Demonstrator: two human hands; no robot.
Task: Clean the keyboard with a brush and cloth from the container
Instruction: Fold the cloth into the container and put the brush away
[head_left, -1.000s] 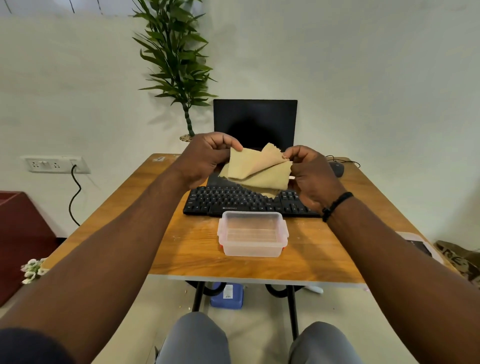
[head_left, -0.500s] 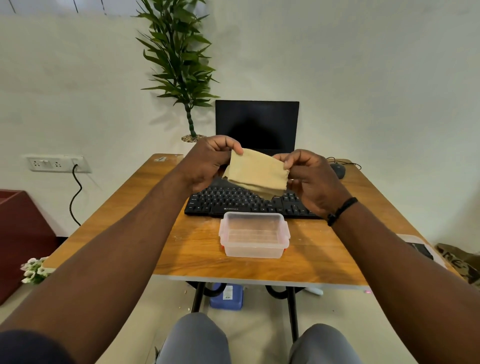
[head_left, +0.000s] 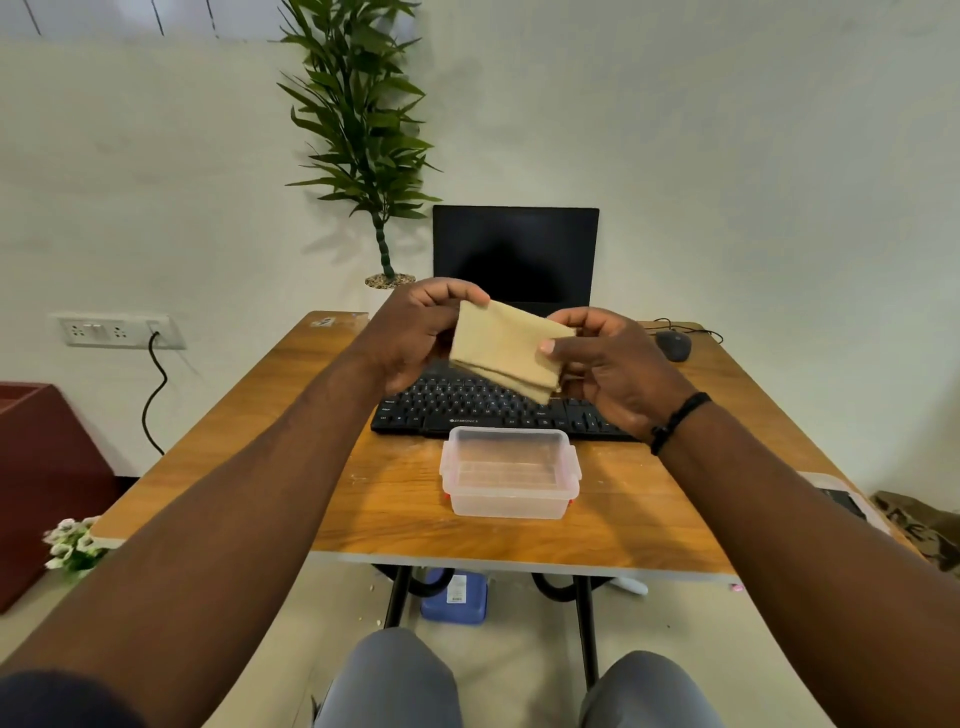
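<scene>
Nearest, at 6 o'clock on the wooden desk (head_left: 395, 499), sits the clear plastic container (head_left: 509, 480), lid off and mouth up. Nothing can be made out inside it, and no brush shows anywhere in view. It stands just in front of the keyboard, probably so that the tools stay within easy reach without covering the keys.

Just beyond it, toward 12 o'clock, lies the black keyboard (head_left: 467, 408), flat and square to the person, its right end hidden behind the right wrist.

Above the keyboard, clear of the keys, both hands hold the tan cloth (head_left: 506, 348) folded into a thick rectangle. The fold looks meant to make a firm pad for wiping, so I judge the step to be preparing the cloth.

The left hand (head_left: 415, 335) comes in from 8 o'clock, forearm stretched forward, fingers curled over the cloth's top left corner with the thumb tucked behind it. The right hand (head_left: 613, 364) enters from 4 o'clock, a dark band on its wrist. Its thumb lies across the cloth's right edge and presses it against the curled fingers behind.

Farther off, a mouse (head_left: 674, 345) rests at 2 o'clock, a dark laptop screen (head_left: 514, 254) stands at 12, and a potted plant (head_left: 363, 124) rises at 11.
</scene>
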